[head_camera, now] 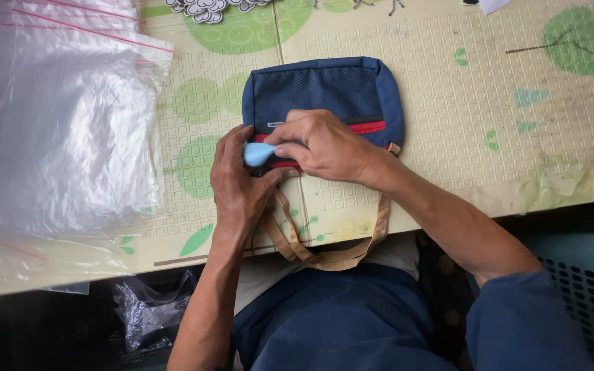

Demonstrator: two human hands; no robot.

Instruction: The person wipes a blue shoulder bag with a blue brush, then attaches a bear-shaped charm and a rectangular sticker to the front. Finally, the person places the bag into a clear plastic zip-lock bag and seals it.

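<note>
A small navy pouch bag [331,86] with a mesh front panel and a red zip strip lies on the patterned mat. Its tan strap [324,257] loops off the near edge of the table. My left hand [238,182] presses against the bag's lower left corner. My right hand [324,144] lies across the bag's zip line and pinches a small light-blue rounded object [257,153] at the left end of the zip. The bag's lower edge is hidden under both hands.
A thick stack of clear zip-top plastic bags [56,117] with red seal lines fills the left of the table. The cream mat [517,137] has green leaf shapes. A crumpled plastic bag [149,309] lies below the table edge, and a teal perforated crate [586,288] stands at right.
</note>
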